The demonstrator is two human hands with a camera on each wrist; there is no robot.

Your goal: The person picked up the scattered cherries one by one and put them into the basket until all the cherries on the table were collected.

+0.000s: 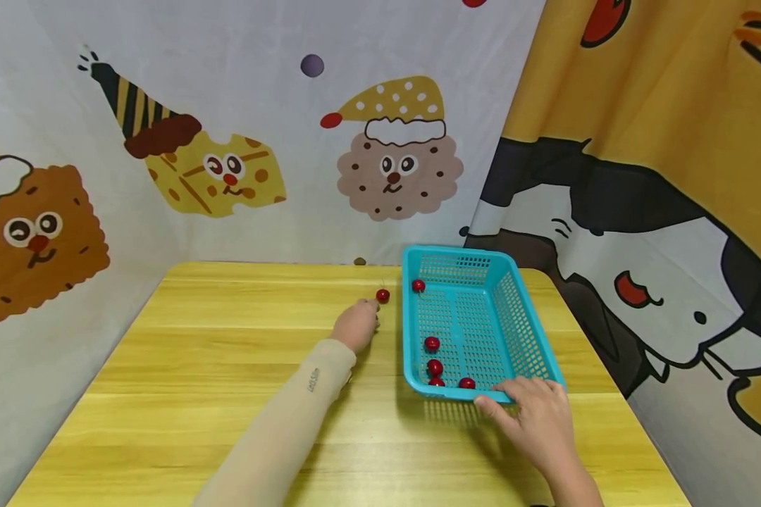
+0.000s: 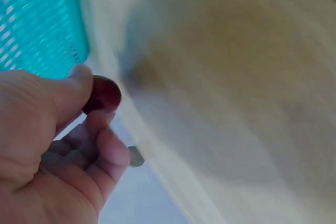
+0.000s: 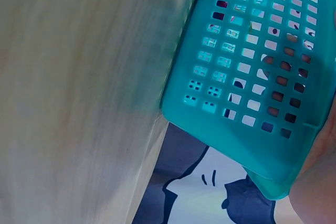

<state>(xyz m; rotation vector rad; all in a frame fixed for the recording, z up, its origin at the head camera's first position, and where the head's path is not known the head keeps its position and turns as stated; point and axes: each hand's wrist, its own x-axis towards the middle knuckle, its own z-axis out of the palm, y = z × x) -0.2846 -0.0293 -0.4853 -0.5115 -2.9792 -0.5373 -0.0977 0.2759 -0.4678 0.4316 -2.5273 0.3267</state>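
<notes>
In the left wrist view, my left hand (image 2: 68,129) pinches a dark red cherry (image 2: 105,96) between thumb and fingertips. Seen from the head, that cherry (image 1: 382,296) is just beyond the left fingertips, left of a turquoise plastic basket (image 1: 454,396). My right hand (image 1: 539,421) grips the basket's near rim at its right corner, thumb on the outer side and fingers over the edge. Inside the basket lie several cherries: one cherry (image 1: 418,286) by the far left corner, another cherry (image 1: 432,344) along the left side, and others near the front wall, partly hidden by the rim.
The basket stands on the right half of a wood-grain table (image 1: 196,366). Behind the table hangs a white curtain (image 1: 241,232) with cartoon prints, and a yellow printed curtain (image 1: 609,105) runs along the right side.
</notes>
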